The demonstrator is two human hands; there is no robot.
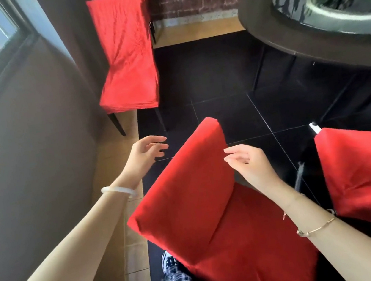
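Three chairs in red fabric covers stand on the black tiled floor [206,77]. The nearest chair [197,210], filling the lower centre of the frame, is the one both hands reach for. Its cover is smooth, bright red and snug over a tall padded backrest whose top edge slants from lower left to upper right, and the seat runs toward the bottom right. A second chair [125,53] stands at upper centre-left beside the grey wall [25,152], its cover wrinkled and its dark legs showing. A third chair [365,173] sits at the right edge. A round dark counter [258,21] with a glass turntable fills the upper right corner.

The left hand [144,155] hovers at centre left, off the backrest's upper corner, grip spread, fingers loosely bent, holding nothing and clear of the fabric. The right hand [248,164] hangs by the backrest's right edge, grip likewise spread and empty. Its fingertips [229,150] lie just beside the cover, and whether they touch cannot be told. A pale bangle [118,191] rings the left wrist and a thin gold bracelet [316,227] the right forearm.
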